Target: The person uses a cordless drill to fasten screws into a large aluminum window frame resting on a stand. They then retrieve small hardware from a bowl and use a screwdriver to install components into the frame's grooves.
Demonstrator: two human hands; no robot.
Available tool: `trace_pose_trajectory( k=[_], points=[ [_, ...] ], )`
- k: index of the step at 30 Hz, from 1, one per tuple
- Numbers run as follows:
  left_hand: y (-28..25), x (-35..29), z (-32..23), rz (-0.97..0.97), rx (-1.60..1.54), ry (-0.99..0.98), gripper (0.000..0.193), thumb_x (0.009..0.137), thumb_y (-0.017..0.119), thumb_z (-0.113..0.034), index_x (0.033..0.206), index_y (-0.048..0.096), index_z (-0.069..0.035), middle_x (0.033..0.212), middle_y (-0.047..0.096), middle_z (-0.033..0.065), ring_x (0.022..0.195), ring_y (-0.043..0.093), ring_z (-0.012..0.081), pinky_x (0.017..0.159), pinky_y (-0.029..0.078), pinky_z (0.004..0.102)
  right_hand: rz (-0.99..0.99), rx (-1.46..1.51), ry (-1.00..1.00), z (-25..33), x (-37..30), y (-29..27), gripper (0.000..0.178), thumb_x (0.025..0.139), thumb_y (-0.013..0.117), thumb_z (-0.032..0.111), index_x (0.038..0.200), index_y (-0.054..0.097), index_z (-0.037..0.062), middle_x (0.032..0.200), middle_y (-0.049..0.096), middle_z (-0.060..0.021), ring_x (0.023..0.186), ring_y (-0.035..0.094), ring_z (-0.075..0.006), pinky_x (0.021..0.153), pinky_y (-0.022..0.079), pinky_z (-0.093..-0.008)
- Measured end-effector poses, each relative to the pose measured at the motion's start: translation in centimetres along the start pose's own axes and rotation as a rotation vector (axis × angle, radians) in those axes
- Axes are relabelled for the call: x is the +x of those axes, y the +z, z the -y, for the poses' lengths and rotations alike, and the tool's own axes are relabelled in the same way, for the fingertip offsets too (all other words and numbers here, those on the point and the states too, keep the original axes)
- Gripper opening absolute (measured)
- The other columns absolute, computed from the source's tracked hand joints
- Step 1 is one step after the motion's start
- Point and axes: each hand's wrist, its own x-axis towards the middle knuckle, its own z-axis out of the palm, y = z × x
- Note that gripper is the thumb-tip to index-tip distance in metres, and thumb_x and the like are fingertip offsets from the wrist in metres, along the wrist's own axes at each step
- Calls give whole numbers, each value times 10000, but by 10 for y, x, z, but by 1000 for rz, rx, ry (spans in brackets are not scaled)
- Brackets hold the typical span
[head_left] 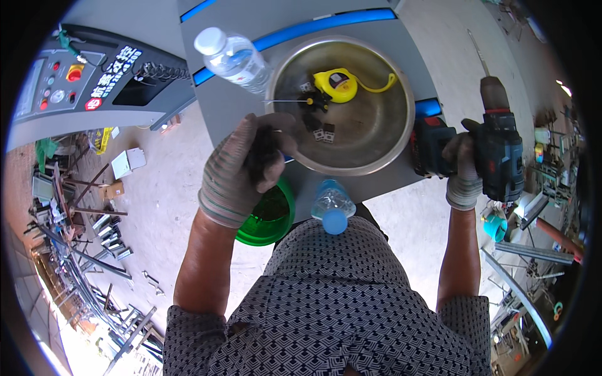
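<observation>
Gloved in a light knit, my left hand [233, 166] is closed at the left rim of a metal bowl [382, 161]. Its fingers curl round a dark mass that I cannot make out. In my right hand [465, 174], also gloved, is a black cordless drill [500, 150] with red accents. The drill stays outside the bowl's right side, its long thin bit [479, 53] pointing away from me. Inside the bowl lie a yellow tape measure [342, 86] with its tape end out, a thin screwdriver [285, 101] and several small dark and metal pieces [324, 135].
A clear bottle [241, 66] with a white cap stands behind the bowl at left, and a blue-capped bottle [333, 203] is near my waist. Below my left hand is a green bucket [266, 230]. A machine control panel [63, 81] stands far left; metal stock [103, 235] litters the floor.
</observation>
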Motion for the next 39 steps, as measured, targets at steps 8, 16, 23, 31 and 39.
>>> trace_pose_trajectory(
  k=[8, 16, 23, 31, 39],
  points=[
    [-12, -10, 3, 111, -232, -5, 554, 1085, 436, -418, 1354, 546, 53, 1098, 709, 165, 659, 565, 95, 474, 369, 191, 17, -59, -18, 28, 0, 16, 399, 977, 687, 310, 1238, 609, 18, 706, 601, -1, 648, 575, -108, 706, 482, -273],
    [-45, -18, 10, 112, -315, 60, 487, 1075, 498, -320, 1379, 522, 60, 1035, 692, 150, 699, 585, 123, 522, 416, 233, -219, -189, -2, 31, -31, 18, 460, 965, 702, 201, 1385, 587, 56, 1247, 669, -75, 1118, 637, -172, 1044, 474, -373],
    [-66, -25, 13, 110, -437, 143, 488, 1057, 530, -311, 1339, 548, 86, 1001, 704, 177, 669, 626, 131, 511, 465, 229, -188, -355, -158, 45, -70, 7, 378, 1027, 580, 126, 1381, 509, 16, 1297, 609, -78, 1173, 558, -172, 1035, 424, -300],
    [-70, -28, -2, 246, -421, 237, 465, 1083, 483, -248, 1412, 473, 81, 1020, 670, 120, 615, 500, 83, 477, 410, 214, 40, -620, -167, 87, -103, 38, 204, 881, 621, -105, 1051, 636, 7, 958, 647, -67, 804, 608, -127, 772, 503, -255],
    [-70, -29, 2, 229, -388, 228, 463, 1078, 513, -264, 1402, 491, 65, 1017, 676, 112, 603, 522, 83, 463, 417, 207, 535, -991, -305, 97, -21, 125, 203, 862, 751, 149, 1018, 654, 63, 937, 679, -125, 854, 686, -288, 770, 550, -391]
  ],
)
